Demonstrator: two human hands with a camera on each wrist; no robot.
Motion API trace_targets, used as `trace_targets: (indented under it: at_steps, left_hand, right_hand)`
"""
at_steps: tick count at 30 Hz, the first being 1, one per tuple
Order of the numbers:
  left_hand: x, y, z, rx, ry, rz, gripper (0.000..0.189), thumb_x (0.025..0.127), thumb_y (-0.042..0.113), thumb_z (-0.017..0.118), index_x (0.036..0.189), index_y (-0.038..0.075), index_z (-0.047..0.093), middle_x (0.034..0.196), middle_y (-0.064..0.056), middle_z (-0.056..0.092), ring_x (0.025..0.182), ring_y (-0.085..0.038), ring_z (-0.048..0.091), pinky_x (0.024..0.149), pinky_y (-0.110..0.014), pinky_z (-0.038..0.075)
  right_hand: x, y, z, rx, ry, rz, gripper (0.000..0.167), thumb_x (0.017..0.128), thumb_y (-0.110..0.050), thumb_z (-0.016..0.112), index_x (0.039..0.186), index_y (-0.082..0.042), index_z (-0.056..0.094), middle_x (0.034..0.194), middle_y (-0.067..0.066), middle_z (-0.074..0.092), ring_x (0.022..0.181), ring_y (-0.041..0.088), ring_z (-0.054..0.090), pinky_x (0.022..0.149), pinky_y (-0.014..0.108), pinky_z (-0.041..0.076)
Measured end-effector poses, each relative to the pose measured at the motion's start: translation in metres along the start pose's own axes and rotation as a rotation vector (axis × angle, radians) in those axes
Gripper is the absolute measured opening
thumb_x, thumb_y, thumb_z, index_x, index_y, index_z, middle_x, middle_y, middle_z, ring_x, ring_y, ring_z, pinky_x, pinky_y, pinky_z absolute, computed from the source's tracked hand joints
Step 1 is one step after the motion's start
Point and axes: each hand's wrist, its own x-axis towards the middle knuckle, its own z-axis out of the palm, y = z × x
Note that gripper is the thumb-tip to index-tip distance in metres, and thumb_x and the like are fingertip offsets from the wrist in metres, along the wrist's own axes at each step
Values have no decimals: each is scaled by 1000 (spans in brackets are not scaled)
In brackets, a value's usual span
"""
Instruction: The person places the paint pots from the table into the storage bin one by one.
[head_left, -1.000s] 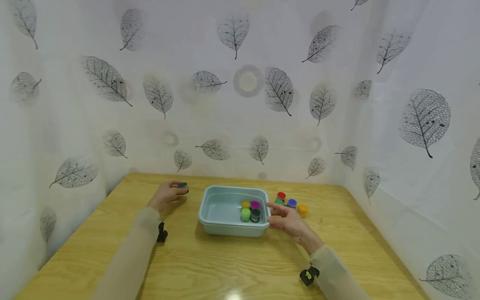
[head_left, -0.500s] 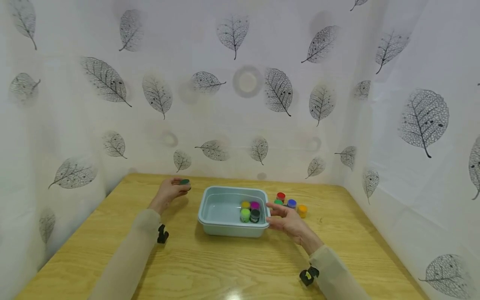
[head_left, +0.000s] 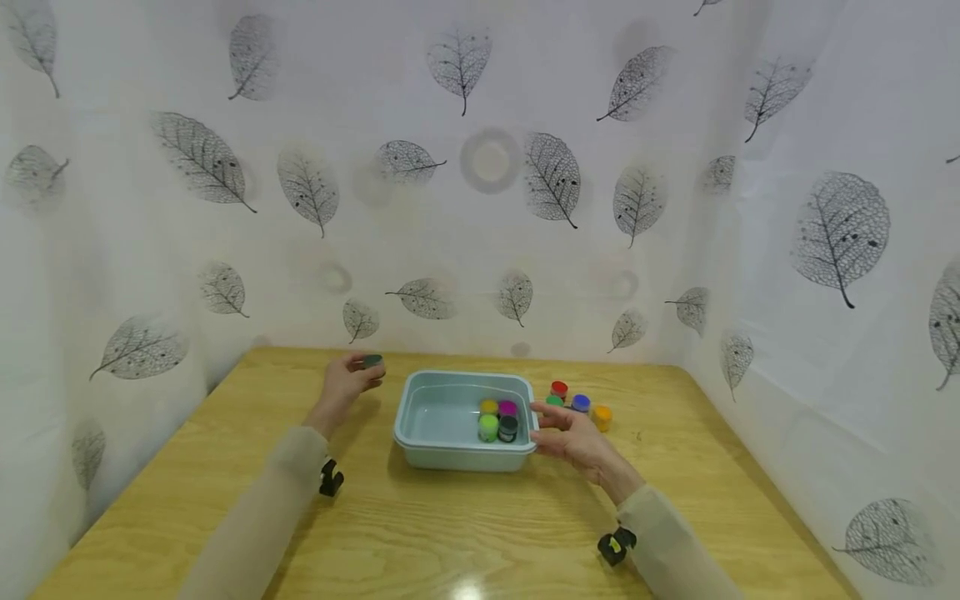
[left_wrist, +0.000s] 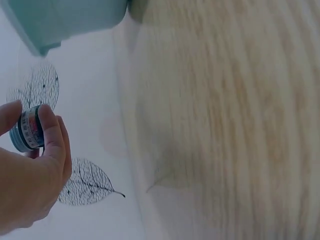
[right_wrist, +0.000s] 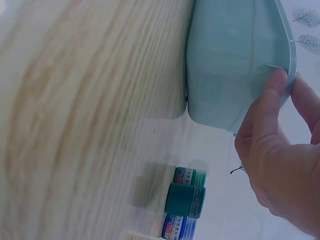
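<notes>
My left hand (head_left: 340, 393) holds a small dark green paint jar (head_left: 372, 362) between thumb and fingers, above the table to the left of a pale blue-green plastic basin (head_left: 461, 459). In the left wrist view the jar (left_wrist: 30, 129) is tilted, its printed label showing. My right hand (head_left: 587, 447) grips the basin's right rim. The right wrist view shows its fingers on the outer wall (right_wrist: 225, 75) and the thumb at the rim. Inside the basin, towards the right, stand a yellow jar (head_left: 489, 407), a magenta jar (head_left: 507, 408), a light green jar (head_left: 488, 428) and a black-lidded jar (head_left: 507, 429).
Behind and beside my right hand stand a red jar (head_left: 558, 389), a green jar (head_left: 554, 401), a blue jar (head_left: 581, 403) and an orange jar (head_left: 602, 418). A dark teal jar (right_wrist: 184, 200) shows in the right wrist view. Leaf-printed curtains (head_left: 450, 217) surround the wooden table (head_left: 420, 533).
My left hand has lifted the dark green jar a little and moved slightly right with it. My right hand keeps its place on the basin rim. The head view has shifted slightly.
</notes>
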Motion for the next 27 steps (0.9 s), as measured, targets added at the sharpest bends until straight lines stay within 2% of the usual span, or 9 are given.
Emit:
trace_targets:
  at_steps: [4, 7, 14, 19, 23, 27]
  left_hand:
    - [-7, 0, 12, 22, 4, 38, 52, 93, 7, 65, 138, -8, 44, 123, -21, 55, 88, -10, 66, 93, -37, 57]
    - [-12, 1, 21, 41, 6, 57, 51, 94, 10, 65, 138, -7, 45, 126, -23, 56, 93, -13, 66, 92, -39, 58]
    - [-20, 5, 37, 127, 31, 128, 44, 93, 19, 69, 129, -1, 55, 121, -20, 61, 95, -16, 64, 78, -31, 60]
    - [-23, 6, 46, 188, 47, 144, 42, 91, 23, 72, 125, 3, 58, 116, -16, 64, 93, -17, 60, 70, -23, 55]
    - [-24, 5, 53, 214, 54, 137, 41, 89, 24, 73, 123, 7, 59, 113, -12, 64, 97, -19, 58, 73, -24, 53]
    - [-27, 7, 58, 231, 57, 151, 42, 87, 27, 76, 122, 8, 61, 115, -11, 65, 104, -22, 60, 85, -29, 55]
  right_hand:
    - [1, 1, 0, 0, 2, -7, 64, 91, -7, 69, 148, -3, 40, 125, 21, 46, 93, 17, 63, 89, 35, 59]
    - [2, 2, 0, 1, 5, -8, 63, 91, -6, 68, 148, -3, 40, 124, 21, 46, 92, 17, 64, 89, 34, 59]
    - [1, 2, 0, 12, 0, -7, 64, 91, -6, 68, 148, -3, 40, 125, 22, 46, 94, 18, 64, 93, 38, 57]
    - [0, 1, 1, 16, -3, -3, 65, 91, -5, 68, 149, -2, 39, 124, 20, 48, 93, 17, 64, 92, 38, 58]
    - [0, 0, 1, 19, -5, -4, 65, 91, -5, 68, 149, -1, 38, 124, 21, 48, 92, 16, 64, 90, 36, 58]
    - [0, 0, 1, 22, -7, -11, 65, 91, -5, 68, 149, -1, 38, 125, 22, 46, 92, 16, 65, 88, 34, 59]
